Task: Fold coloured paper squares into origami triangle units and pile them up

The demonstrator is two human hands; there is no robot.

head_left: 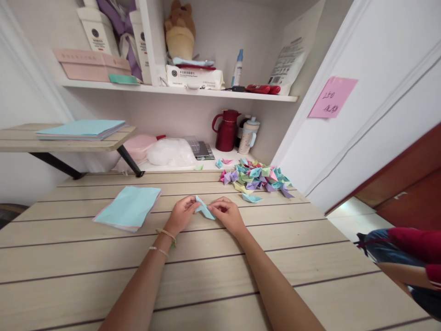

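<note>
Between my two hands, just above the wooden table, is a light blue folded paper boat (206, 210). My left hand (182, 213) pinches its left end, and my right hand (225, 212) grips its right end between thumb and fingers. The fingertips hide part of the folds. To the left lies a stack of square paper sheets (129, 207), light blue on top with pink showing beneath. Beyond my right hand sits a heap of small folded paper boats (257, 174) in several colours, with one blue paper boat (251, 198) at its near edge.
A small raised shelf (17, 138) at the left bears more paper (81, 128). Behind the table stand a red thermos jug (226, 131), a pale cup (248, 136) and a white plastic bag (171, 152). A person's arm (403, 274) shows at the right edge.
</note>
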